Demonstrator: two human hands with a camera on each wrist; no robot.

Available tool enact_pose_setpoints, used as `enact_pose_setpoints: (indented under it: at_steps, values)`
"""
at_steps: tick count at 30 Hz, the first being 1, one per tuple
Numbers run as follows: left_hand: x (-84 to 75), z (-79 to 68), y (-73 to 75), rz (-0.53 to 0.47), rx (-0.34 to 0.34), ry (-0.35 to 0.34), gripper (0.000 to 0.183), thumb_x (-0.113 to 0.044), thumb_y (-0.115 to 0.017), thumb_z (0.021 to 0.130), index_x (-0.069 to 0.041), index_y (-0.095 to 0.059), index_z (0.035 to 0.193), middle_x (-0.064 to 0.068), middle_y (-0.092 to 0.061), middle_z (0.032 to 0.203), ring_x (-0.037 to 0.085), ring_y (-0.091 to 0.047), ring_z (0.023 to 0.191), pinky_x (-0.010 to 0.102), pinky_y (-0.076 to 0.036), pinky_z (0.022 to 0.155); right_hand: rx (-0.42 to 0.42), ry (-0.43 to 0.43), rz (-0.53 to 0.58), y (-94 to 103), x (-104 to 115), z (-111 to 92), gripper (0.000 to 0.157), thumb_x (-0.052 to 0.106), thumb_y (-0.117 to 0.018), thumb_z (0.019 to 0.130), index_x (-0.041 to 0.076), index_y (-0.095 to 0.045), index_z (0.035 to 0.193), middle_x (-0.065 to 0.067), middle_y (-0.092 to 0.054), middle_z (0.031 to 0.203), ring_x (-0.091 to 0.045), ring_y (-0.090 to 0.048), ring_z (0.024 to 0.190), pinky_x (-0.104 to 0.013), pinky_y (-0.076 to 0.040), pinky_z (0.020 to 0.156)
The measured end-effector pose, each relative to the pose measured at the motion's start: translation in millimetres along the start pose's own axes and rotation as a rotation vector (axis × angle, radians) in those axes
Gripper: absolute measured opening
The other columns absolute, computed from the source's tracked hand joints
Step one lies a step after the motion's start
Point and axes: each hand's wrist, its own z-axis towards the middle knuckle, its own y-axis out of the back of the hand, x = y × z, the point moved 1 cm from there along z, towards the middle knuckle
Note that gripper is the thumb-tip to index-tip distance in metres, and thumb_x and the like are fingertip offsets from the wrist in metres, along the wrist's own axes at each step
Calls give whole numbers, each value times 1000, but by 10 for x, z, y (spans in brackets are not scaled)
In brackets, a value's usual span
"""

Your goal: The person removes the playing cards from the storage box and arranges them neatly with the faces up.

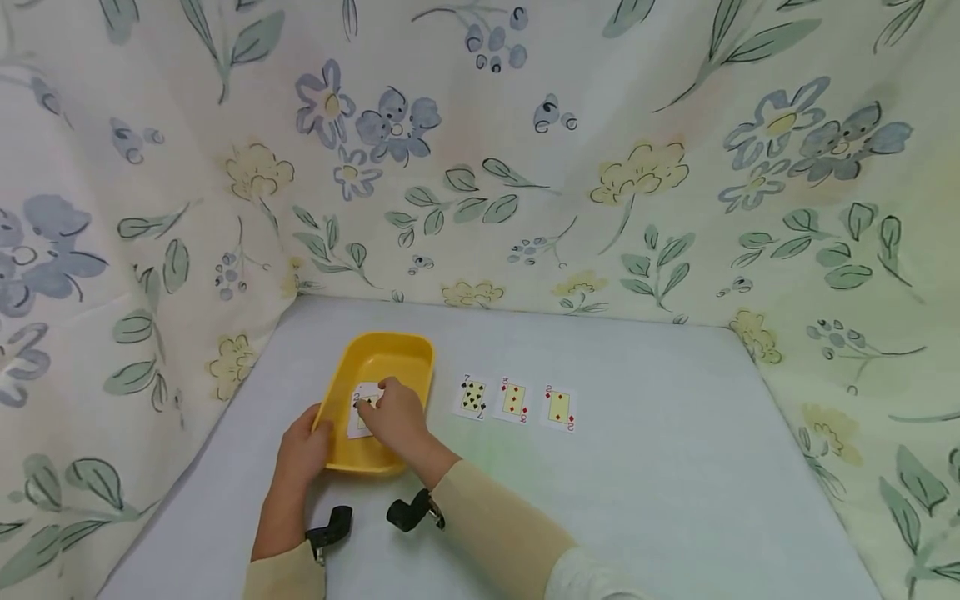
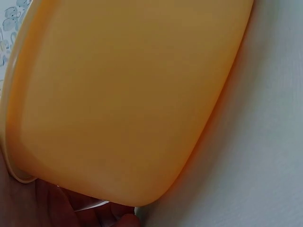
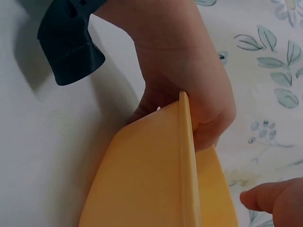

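Note:
A yellow plastic tray (image 1: 365, 458) stands on the left part of the table. My left hand (image 1: 306, 446) grips its near left rim, the thumb over the edge and the other fingers outside; the right wrist view also shows this left hand (image 3: 189, 75) at the tray's corner. My right hand (image 1: 397, 417) reaches in over the tray and holds a playing card (image 1: 358, 427), its thumb across the card's face. The tray wall hides this card in both wrist views. The outer wall of the tray (image 2: 123, 94) fills most of the left wrist view.
To the right of the tray three playing cards lie face up in a row: a seven of spades (image 1: 472, 396), a three of diamonds (image 1: 513, 400) and a two of diamonds (image 1: 559, 407). A flowered cloth (image 1: 487, 233) hangs around the white table (image 1: 675, 467).

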Motion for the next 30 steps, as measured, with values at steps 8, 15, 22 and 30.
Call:
enact_pose_setpoints:
  at_steps: [8,15,22,30]
  values:
    - [6,31,11,3,4,6,54,-25,-34,107,-2,-39,156,23,-56,131,30,-55,92,39,-43,80,-13,-114,-113,-107,52,122,42,39,-72,96,1,-60,110,-4,-55,84,-17,-53,73,-28,-49,67]
    - [28,32,-20,9,-21,-7,52,-21,-34,106,-1,-42,153,24,-55,135,34,-53,98,48,-40,90,-43,-188,-217,-194,55,225,46,39,-74,94,-1,-59,109,-7,-52,87,-21,-50,78,-32,-49,77]
    - [27,33,-21,20,-45,-7,51,-20,-34,105,-2,-45,152,23,-58,130,34,-53,95,46,-40,87,-43,-208,-475,-315,32,331,55,50,-75,90,0,-63,107,-9,-52,91,-24,-49,86,-34,-46,81]
    - [29,40,-34,13,-49,-11,51,-20,-36,105,-2,-46,151,22,-59,129,33,-53,94,44,-40,85,5,-158,-748,-454,14,371,64,64,-78,80,6,-72,106,-6,-54,84,-25,-46,84,-33,-42,75]
